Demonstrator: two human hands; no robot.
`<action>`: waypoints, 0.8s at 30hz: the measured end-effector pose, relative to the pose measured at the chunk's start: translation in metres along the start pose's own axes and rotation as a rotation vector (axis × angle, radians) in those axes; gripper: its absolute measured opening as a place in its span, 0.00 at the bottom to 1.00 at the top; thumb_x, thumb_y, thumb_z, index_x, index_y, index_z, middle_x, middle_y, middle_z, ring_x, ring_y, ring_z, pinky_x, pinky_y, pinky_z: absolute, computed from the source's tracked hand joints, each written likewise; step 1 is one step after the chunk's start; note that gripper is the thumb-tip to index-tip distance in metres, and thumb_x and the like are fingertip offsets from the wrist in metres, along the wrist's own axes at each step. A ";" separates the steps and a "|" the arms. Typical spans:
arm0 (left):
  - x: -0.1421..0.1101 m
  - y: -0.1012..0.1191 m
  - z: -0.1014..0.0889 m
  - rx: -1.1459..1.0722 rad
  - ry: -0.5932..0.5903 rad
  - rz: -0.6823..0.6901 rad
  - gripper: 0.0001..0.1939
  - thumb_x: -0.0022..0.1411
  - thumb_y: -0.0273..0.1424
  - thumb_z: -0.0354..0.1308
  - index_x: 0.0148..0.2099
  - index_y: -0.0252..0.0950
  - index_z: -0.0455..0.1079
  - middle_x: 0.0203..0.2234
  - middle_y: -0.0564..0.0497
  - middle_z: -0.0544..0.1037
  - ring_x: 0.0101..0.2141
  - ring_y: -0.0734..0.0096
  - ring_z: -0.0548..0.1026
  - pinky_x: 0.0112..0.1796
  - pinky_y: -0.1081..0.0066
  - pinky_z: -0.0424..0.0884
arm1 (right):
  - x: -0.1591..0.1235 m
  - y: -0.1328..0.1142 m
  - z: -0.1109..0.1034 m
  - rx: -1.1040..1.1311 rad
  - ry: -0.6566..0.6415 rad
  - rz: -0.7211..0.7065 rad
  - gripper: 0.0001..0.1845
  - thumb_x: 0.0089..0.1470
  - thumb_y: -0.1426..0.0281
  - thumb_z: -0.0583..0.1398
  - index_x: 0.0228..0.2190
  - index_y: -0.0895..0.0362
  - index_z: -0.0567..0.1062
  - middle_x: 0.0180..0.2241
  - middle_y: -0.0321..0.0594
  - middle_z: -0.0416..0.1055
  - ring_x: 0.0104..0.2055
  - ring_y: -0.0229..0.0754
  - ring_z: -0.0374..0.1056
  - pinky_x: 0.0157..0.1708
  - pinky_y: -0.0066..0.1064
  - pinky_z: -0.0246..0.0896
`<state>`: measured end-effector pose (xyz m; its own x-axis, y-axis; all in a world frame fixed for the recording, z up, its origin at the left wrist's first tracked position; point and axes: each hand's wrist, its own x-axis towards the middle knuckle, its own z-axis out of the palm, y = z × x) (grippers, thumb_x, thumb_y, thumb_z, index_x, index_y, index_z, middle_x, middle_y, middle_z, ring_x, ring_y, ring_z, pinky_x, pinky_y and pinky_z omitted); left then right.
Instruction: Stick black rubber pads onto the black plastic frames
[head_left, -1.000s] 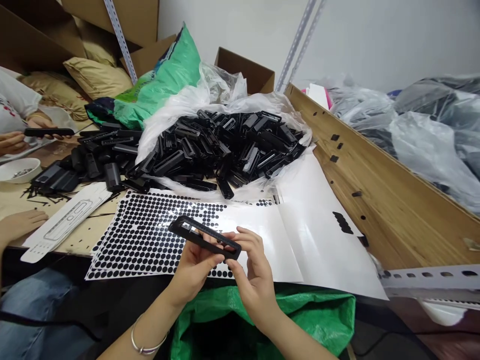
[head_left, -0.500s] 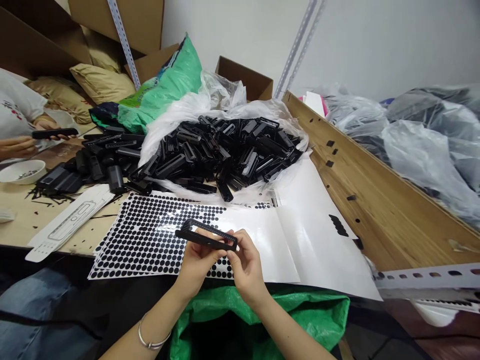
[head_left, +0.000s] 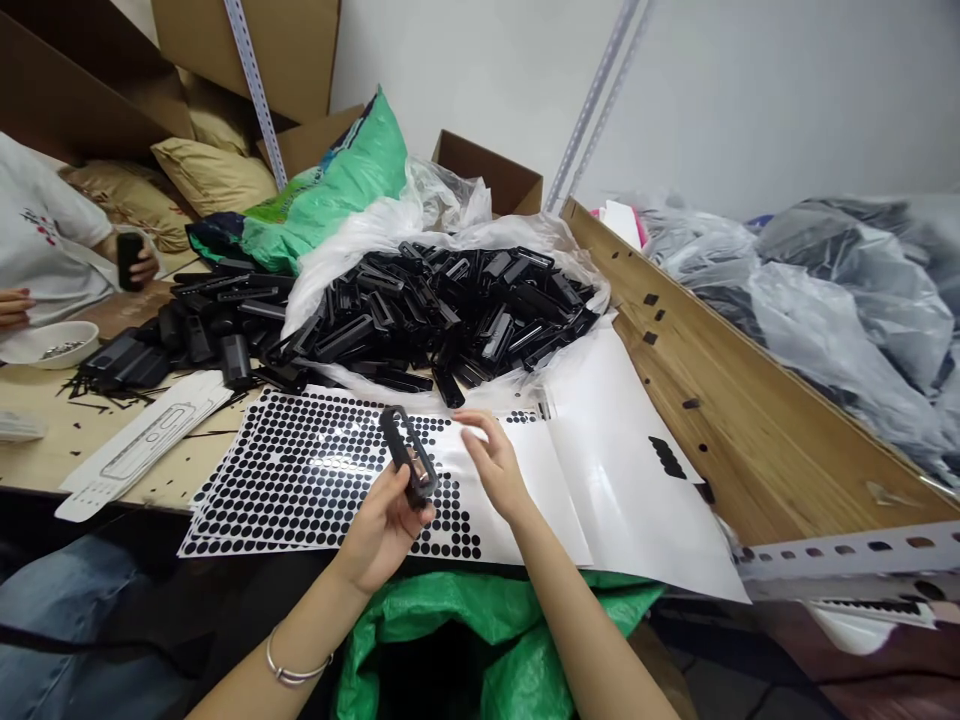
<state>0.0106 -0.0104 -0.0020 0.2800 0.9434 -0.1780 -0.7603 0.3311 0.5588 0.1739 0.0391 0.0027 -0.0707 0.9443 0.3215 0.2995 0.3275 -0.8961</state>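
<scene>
My left hand grips an oblong black plastic frame with a long opening, holding it tilted above the sticker sheets. My right hand has come away from it and hovers just to the right, thumb and fingers apart, with nothing visible in them. Beneath both hands lie stacked white sheets of round black stickers, their right part bare of dots. A heap of similar black plastic parts fills an open clear plastic bag behind.
An open green sack hangs below the table edge. At left are white printed card strips, loose black parts and a white bowl of small pieces. A co-worker holds a black part. A wooden board borders the right side.
My right hand has let go of the black frame and moved right. The left hand has turned the frame more upright. The co-worker's part has also swung upright.
</scene>
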 end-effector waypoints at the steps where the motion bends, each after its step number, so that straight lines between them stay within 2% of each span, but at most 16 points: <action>1: -0.003 0.002 0.000 0.026 -0.090 -0.031 0.15 0.54 0.38 0.67 0.41 0.38 0.71 0.26 0.55 0.74 0.24 0.78 0.73 0.22 0.80 0.70 | 0.006 0.006 0.002 -0.184 0.019 -0.031 0.13 0.60 0.61 0.54 0.42 0.51 0.74 0.52 0.45 0.67 0.57 0.51 0.60 0.57 0.51 0.57; 3: -0.011 0.005 -0.001 0.158 -0.351 -0.170 0.20 0.49 0.40 0.70 0.42 0.39 0.71 0.24 0.54 0.74 0.22 0.74 0.74 0.19 0.78 0.69 | 0.016 0.021 0.007 -0.491 0.008 -0.089 0.11 0.57 0.68 0.57 0.41 0.52 0.77 0.59 0.46 0.61 0.62 0.56 0.53 0.60 0.55 0.49; 5: -0.019 0.006 0.000 0.355 -0.637 -0.393 0.26 0.43 0.40 0.73 0.44 0.39 0.70 0.26 0.52 0.76 0.25 0.69 0.77 0.24 0.73 0.71 | 0.023 0.034 0.014 -0.650 -0.034 -0.087 0.12 0.56 0.72 0.57 0.41 0.53 0.77 0.63 0.45 0.57 0.65 0.60 0.47 0.61 0.58 0.45; 7: -0.024 0.004 0.001 0.531 -0.814 -0.559 0.28 0.40 0.42 0.73 0.44 0.40 0.69 0.30 0.50 0.77 0.29 0.65 0.78 0.29 0.69 0.73 | 0.028 0.044 0.020 -0.721 -0.069 -0.035 0.14 0.55 0.73 0.57 0.43 0.54 0.77 0.63 0.46 0.57 0.65 0.62 0.47 0.61 0.62 0.42; 8: -0.025 0.001 0.001 0.593 -0.849 -0.577 0.28 0.40 0.43 0.72 0.43 0.41 0.69 0.31 0.50 0.76 0.31 0.65 0.78 0.30 0.68 0.72 | 0.030 0.048 0.021 -0.741 -0.072 -0.006 0.15 0.55 0.73 0.57 0.44 0.54 0.76 0.63 0.47 0.58 0.65 0.62 0.48 0.60 0.63 0.42; 10: -0.024 -0.005 -0.001 0.698 -0.882 -0.538 0.30 0.34 0.42 0.74 0.41 0.42 0.67 0.32 0.51 0.75 0.32 0.65 0.76 0.26 0.71 0.70 | 0.032 0.052 0.022 -0.746 -0.050 0.028 0.17 0.56 0.72 0.56 0.46 0.55 0.75 0.60 0.49 0.61 0.63 0.61 0.51 0.60 0.62 0.44; 13: -0.021 -0.012 -0.006 0.786 -0.879 -0.436 0.34 0.31 0.35 0.76 0.43 0.43 0.67 0.35 0.51 0.74 0.33 0.65 0.75 0.22 0.77 0.66 | 0.032 0.054 0.017 -0.660 0.027 -0.007 0.18 0.56 0.71 0.55 0.49 0.55 0.74 0.57 0.51 0.64 0.60 0.57 0.58 0.59 0.56 0.52; 16: -0.022 -0.011 -0.010 0.777 -0.799 -0.279 0.34 0.37 0.29 0.75 0.48 0.42 0.67 0.40 0.47 0.74 0.36 0.63 0.76 0.24 0.76 0.70 | 0.028 0.053 0.009 -0.537 0.107 -0.061 0.19 0.58 0.68 0.54 0.50 0.55 0.72 0.56 0.51 0.63 0.59 0.53 0.60 0.59 0.52 0.53; 18: -0.025 -0.008 -0.012 0.755 -0.745 -0.196 0.36 0.43 0.26 0.71 0.55 0.43 0.65 0.41 0.46 0.74 0.36 0.63 0.77 0.29 0.73 0.73 | 0.023 0.050 0.002 -0.491 0.150 -0.077 0.19 0.59 0.66 0.53 0.50 0.55 0.72 0.55 0.51 0.63 0.60 0.52 0.59 0.60 0.51 0.53; 21: -0.028 -0.004 -0.014 0.697 -0.695 -0.207 0.42 0.51 0.25 0.66 0.65 0.46 0.54 0.40 0.46 0.75 0.36 0.64 0.80 0.38 0.68 0.75 | 0.015 0.045 -0.007 -0.473 0.182 -0.089 0.19 0.60 0.65 0.52 0.51 0.54 0.71 0.55 0.50 0.63 0.60 0.51 0.59 0.60 0.50 0.53; 24: -0.025 -0.005 -0.018 0.679 -0.709 -0.292 0.45 0.54 0.29 0.65 0.68 0.49 0.46 0.43 0.46 0.74 0.38 0.63 0.80 0.41 0.65 0.74 | 0.006 0.042 -0.015 -0.474 0.180 -0.100 0.19 0.61 0.64 0.52 0.51 0.53 0.71 0.55 0.50 0.63 0.61 0.51 0.58 0.60 0.51 0.54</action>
<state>-0.0029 -0.0347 -0.0146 0.8509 0.5250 0.0165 -0.1764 0.2559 0.9505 0.2006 0.0579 -0.0282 0.0317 0.8749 0.4832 0.7011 0.3251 -0.6346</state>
